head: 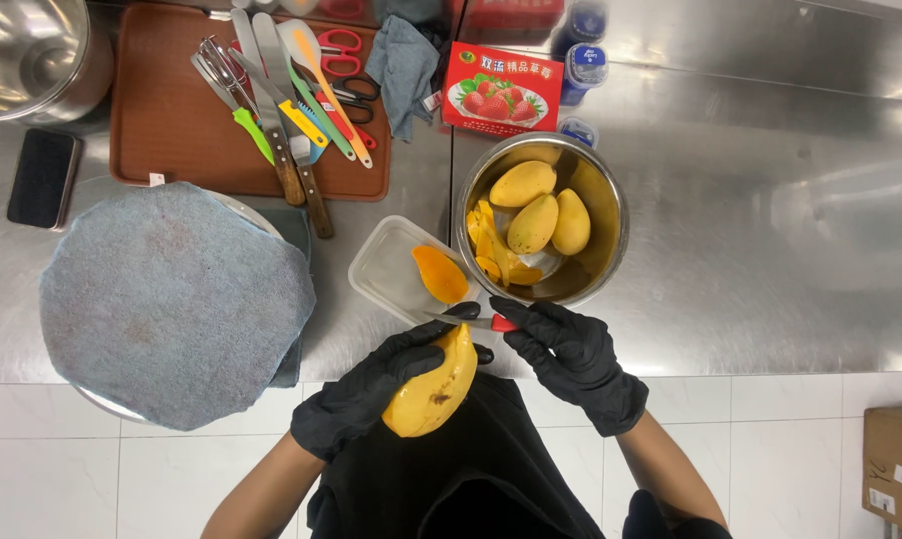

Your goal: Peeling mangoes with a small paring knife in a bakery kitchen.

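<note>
Your left hand (371, 391) in its black glove keeps a closed grip around a yellow mango (433, 389), held just off the counter (730, 260) edge in front of you. Your right hand (571, 359) is clamped on a red-handled knife (476, 321), blade pointing left above the mango's top. Just beyond sit a plastic tray (391, 269) with a mango slice (440, 273) and a steel bowl (601, 200) of mangoes

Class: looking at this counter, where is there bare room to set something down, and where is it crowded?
Free: steel counter right of the metal bowl. Crowded: the brown tray of knives, and the clear tub beside the bowl.
</note>
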